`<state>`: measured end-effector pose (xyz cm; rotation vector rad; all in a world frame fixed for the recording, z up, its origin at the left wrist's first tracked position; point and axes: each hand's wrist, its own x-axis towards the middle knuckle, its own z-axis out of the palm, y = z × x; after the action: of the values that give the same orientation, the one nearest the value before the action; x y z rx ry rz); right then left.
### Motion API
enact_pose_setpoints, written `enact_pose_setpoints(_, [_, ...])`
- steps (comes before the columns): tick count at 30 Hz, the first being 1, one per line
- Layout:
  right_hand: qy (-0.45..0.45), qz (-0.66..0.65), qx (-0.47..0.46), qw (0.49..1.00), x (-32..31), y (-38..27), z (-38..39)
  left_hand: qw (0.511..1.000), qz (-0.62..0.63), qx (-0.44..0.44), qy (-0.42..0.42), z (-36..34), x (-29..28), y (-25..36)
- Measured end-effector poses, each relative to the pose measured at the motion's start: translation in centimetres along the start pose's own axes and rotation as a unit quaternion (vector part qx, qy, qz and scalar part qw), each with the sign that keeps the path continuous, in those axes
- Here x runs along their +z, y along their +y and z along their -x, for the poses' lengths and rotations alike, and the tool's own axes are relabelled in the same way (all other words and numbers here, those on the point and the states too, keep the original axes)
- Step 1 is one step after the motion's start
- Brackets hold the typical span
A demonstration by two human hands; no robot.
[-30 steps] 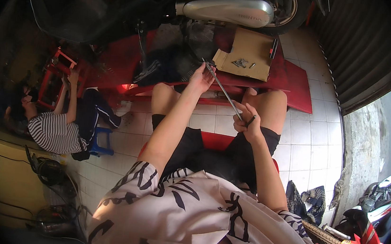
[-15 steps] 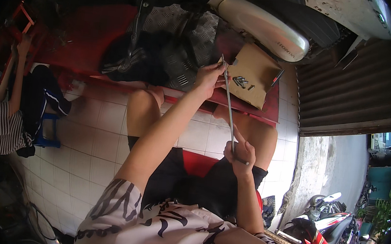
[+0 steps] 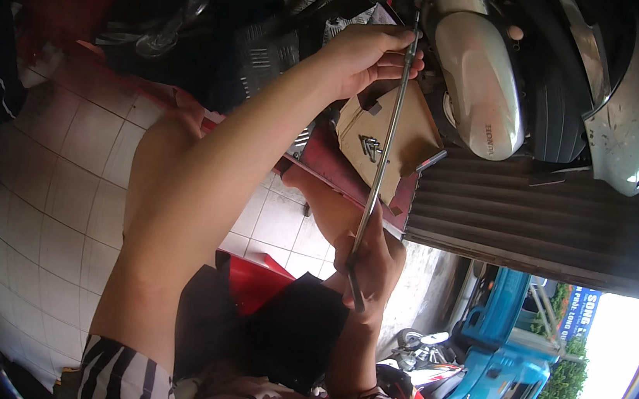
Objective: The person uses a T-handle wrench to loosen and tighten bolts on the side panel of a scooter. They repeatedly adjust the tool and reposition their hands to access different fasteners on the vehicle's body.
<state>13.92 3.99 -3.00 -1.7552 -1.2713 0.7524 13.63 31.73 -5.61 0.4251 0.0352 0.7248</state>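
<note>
A long, thin metal rod tool (image 3: pixel 391 137), bent at its near end like an L-shaped wrench, slants between my two hands. My left hand (image 3: pixel 365 58) pinches it near the far end with thumb and fingers. My right hand (image 3: pixel 373 264) is wrapped round the lower part, and the dark bent end pokes out beneath it. The far tip reaches up beside the pale motorcycle engine cover (image 3: pixel 481 84); whether it touches anything there I cannot tell. Under the rod lies a cardboard sheet (image 3: pixel 416 128) with several small bolts (image 3: pixel 371 149) on it.
A red platform (image 3: pixel 332 154) with metal tread plate carries the cardboard. A marker-like object (image 3: pixel 431 161) lies at the cardboard's edge. White floor tiles (image 3: pixel 47 202) spread to the left. To the right are a ribbed shutter (image 3: pixel 504 219), a blue truck (image 3: pixel 500 374) and parked motorcycles (image 3: pixel 427 359).
Both hands have carried the rod up towards the motorcycle, its tip now beside the engine cover. My view has turned right; the other person has left it and a blue truck shows outside.
</note>
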Motion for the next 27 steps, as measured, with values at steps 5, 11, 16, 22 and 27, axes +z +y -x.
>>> enact_pose_setpoints(5, [0.025, -0.010, -0.006, 1.000, 1.1, -0.7, -2.0, 0.999, 0.027, 0.032, 0.013, -1.2, 0.3, 1.0])
enact_pose_setpoints(11, [0.040, -0.065, -0.030, 0.997, 1.5, 0.1, -2.6, 0.999, 0.021, 0.041, -0.014, -2.0, 0.4, 1.7])
enact_pose_setpoints(16, [0.064, -0.060, -0.009, 0.996, 1.7, -0.1, -3.3, 0.998, 0.035, 0.043, 0.000, -2.7, 0.5, 1.9])
enact_pose_setpoints(22, [0.050, -0.080, -0.015, 0.995, 1.8, -0.2, -3.4, 1.000, 0.011, 0.025, 0.005, -2.6, 0.6, 2.1])
enact_pose_setpoints(27, [0.065, -0.092, -0.017, 0.994, 2.6, -0.3, -3.3, 0.999, -0.006, 0.018, 0.028, -2.5, 0.9, 2.1])
